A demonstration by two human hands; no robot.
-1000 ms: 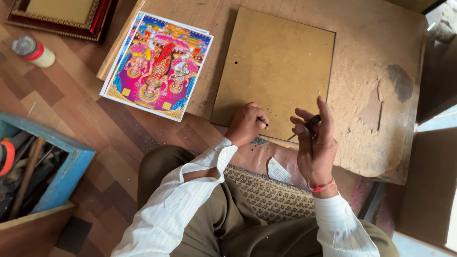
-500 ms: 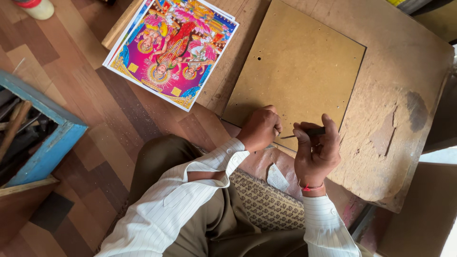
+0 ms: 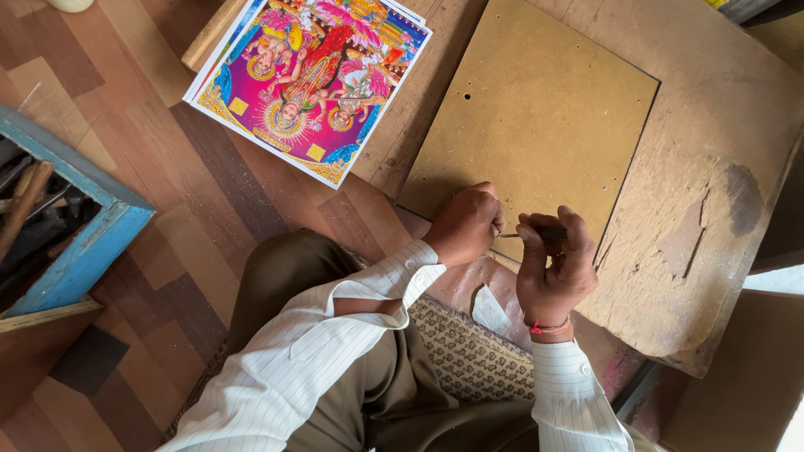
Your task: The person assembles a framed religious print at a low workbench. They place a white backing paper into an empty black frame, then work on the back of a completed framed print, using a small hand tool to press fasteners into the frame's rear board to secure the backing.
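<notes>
A flat tan hardboard panel (image 3: 536,125) lay tilted like a diamond across the upper middle of the frame, on a worn wooden work surface, its face bare but for a few small holes near the upper left and lower left edges. Right at its lower edge, just below the centre of the frame, a slim tool with a dark handle (image 3: 548,233) lay roughly level, its thin metal tip pointing left. That tip sat just over the panel's near edge; whether it actually touched the board could not be made out.
</notes>
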